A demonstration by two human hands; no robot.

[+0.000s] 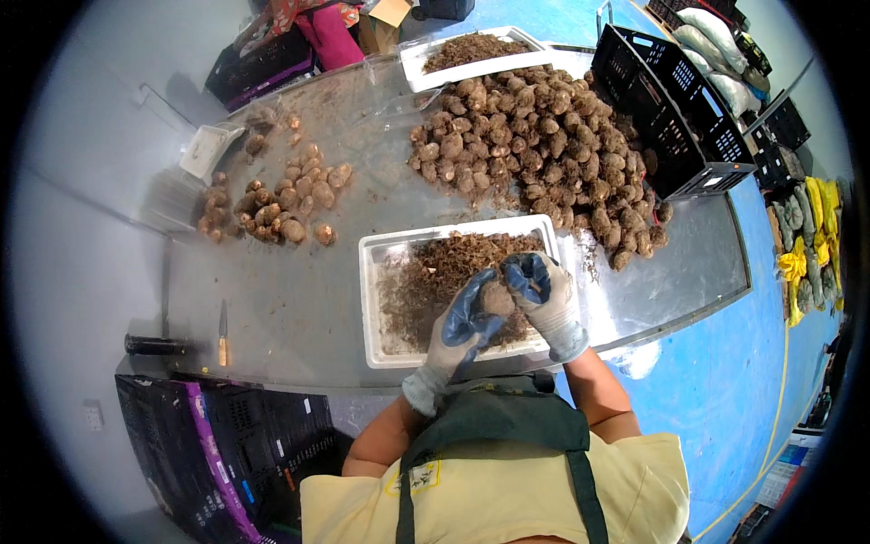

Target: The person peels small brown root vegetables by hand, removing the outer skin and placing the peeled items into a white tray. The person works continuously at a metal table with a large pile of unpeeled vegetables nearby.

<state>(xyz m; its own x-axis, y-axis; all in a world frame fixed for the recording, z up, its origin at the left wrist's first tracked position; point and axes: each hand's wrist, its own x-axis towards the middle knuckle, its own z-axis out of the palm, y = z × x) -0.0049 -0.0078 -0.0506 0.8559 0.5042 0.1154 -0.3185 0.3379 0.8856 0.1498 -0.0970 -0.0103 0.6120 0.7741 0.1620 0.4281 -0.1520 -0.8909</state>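
My left hand (pixel 465 319), in a grey glove with a blue coated palm, holds a round brown taro corm (pixel 497 299). Gloved the same way, my right hand (pixel 533 282) is at the corm's upper right with its fingers curled; what its fingertips pinch is hidden. Both hands are above a white plastic tray (pixel 368 299) with brown fibrous peelings (pixel 435 272) in it. Beyond the tray lies a large heap of hairy taro corms (pixel 537 136). Smoother, cleaner corms (pixel 306 183) lie in a smaller group at the left.
A knife with a wooden handle (pixel 223 350) lies at the metal table's left (pixel 292 299). A second white tray (pixel 414 76) of peelings stands at the far edge, a black plastic crate (pixel 707 173) at the far right. A clear-sided scoop or container (pixel 207 153) stands by the wall.
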